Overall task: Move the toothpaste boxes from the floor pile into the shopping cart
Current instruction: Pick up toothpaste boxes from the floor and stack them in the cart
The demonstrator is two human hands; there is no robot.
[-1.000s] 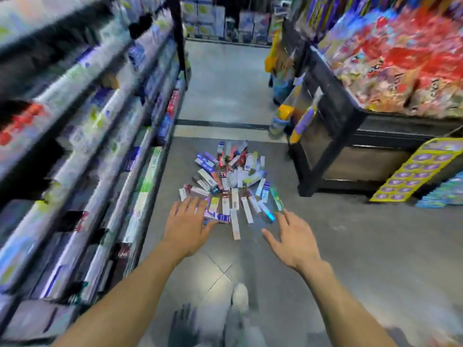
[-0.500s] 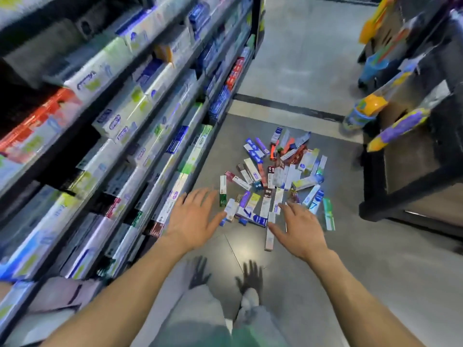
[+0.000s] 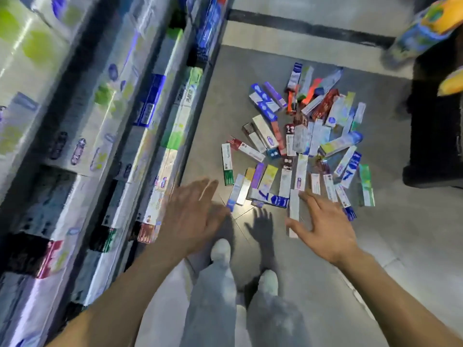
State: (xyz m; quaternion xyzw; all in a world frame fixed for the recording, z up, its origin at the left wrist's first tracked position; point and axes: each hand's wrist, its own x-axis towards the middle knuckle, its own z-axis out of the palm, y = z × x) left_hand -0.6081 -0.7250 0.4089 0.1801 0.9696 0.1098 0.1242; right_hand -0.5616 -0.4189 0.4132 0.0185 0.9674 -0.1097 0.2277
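Both hands spread-fingered, holding nothing: left hand [image 3: 193, 211] hovers beside the shelf unit [image 3: 160, 136], right hand [image 3: 323, 221] over the near edge of the toothpaste boxes [image 3: 298, 136], which lie scattered on the floor [image 3: 375, 246]. Whether its fingertips touch the nearest long white box [image 3: 293, 209] is unclear. Shopping cart not in view. Boxes look light, stiff, thin cardboard; likely best pinched across the long sides, several gathered together

left grip [image 3: 193, 211] spread, right grip [image 3: 323, 221] spread
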